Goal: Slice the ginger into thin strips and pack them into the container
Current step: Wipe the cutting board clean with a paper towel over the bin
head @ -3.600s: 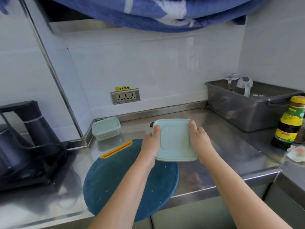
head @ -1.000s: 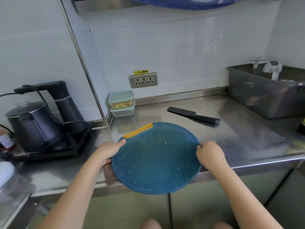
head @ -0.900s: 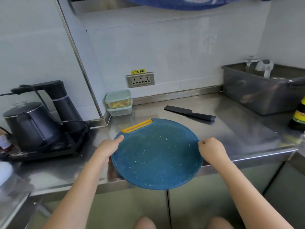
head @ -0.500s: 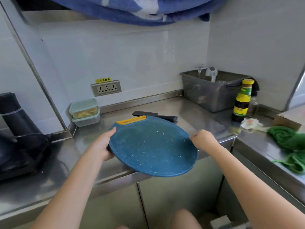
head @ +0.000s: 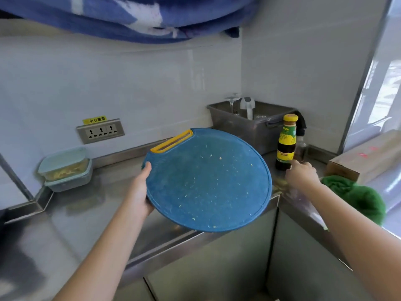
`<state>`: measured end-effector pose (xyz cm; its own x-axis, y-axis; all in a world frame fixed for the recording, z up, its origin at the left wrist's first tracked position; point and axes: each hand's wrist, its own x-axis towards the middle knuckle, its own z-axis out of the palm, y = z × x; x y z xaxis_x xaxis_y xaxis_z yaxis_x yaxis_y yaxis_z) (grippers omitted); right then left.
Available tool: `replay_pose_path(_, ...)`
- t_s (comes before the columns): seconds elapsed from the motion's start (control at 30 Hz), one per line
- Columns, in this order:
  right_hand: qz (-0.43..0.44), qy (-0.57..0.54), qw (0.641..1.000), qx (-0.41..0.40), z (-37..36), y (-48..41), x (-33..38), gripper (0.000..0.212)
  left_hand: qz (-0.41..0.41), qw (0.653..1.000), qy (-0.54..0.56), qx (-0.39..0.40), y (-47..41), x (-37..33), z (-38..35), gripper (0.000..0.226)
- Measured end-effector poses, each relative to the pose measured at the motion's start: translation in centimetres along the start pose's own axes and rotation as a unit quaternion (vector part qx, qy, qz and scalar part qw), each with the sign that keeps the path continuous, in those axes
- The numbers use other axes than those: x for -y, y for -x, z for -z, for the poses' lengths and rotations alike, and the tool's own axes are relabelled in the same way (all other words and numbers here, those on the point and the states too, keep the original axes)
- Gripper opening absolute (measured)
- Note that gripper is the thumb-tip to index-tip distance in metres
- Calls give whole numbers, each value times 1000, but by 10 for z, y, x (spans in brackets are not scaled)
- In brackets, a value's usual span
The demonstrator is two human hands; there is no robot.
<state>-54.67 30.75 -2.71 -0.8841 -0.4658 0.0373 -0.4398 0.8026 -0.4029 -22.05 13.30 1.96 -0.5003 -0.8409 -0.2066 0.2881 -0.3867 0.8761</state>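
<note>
Here, round blue cutting board (head: 208, 181) lifted off the steel counter (head: 82, 213) and tilted, yellow handle slot (head: 171, 141) at the far edge. Left hand (head: 141, 190) grasping the board at its left rim, thumb on top, other fingers hidden below. Right hand (head: 300, 175) off the board, loosely curled just beside the dark sauce bottle (head: 286, 142); whether touching the bottle, impossible to tell. Small pale scraps scattered over the board face, too small to identify.

Far left by the wall, 2 stacked clear containers (head: 65, 169) with pale blue lids, well apart from the board; yellowish strips visible inside the upper one, the ginger (head: 65, 171) apparently, lower one hard to read. Lid on the top container in place.

Behind the board, part of the counter and the lower side of the grey bin (head: 249, 124) covered from view. Inside the bin, 1 glass and 1 pale object, unclear. Green cloth (head: 358, 198) at the right, partly behind the right forearm. Cardboard box (head: 364, 157) cut by the frame edge. Blue fabric (head: 130, 16) hanging along the top, cut off too. Wall socket (head: 101, 131) above the counter.

Open counter between the containers and the board. Near edge of the board hanging past the counter front, over the cabinet doors.
</note>
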Motion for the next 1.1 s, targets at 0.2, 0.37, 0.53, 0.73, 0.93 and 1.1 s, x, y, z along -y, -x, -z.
replay_pose_path(0.2, 17, 38, 999, -12, -16, -14, -11, 32, 1, 1000, -20, 10, -12, 15, -2, 36)
replay_pose_path(0.37, 13, -24, 999, -43, -6, 3, -1, 25, -14, 999, -33, 14, 0, 20, -5, 41)
replay_pose_path(0.53, 39, -98, 985, -135, 16, 39, 2, 35, -42, 998, -45, 25, 27, 28, -10, 43)
replay_pose_path(0.73, 98, -133, 969, -184, 23, 87, 12, 22, -63, 997, -44, 10, 66, 56, -18, 39)
replay_pose_path(0.93, 48, -84, 987, -126, 3, 75, -16, 35, -61, 998, -24, -5, 85, 67, -11, 36)
replay_pose_path(1.1, 29, 2, 996, -85, -15, 53, -43, 26, -65, 998, 17, 6, 96, 72, -14, 30)
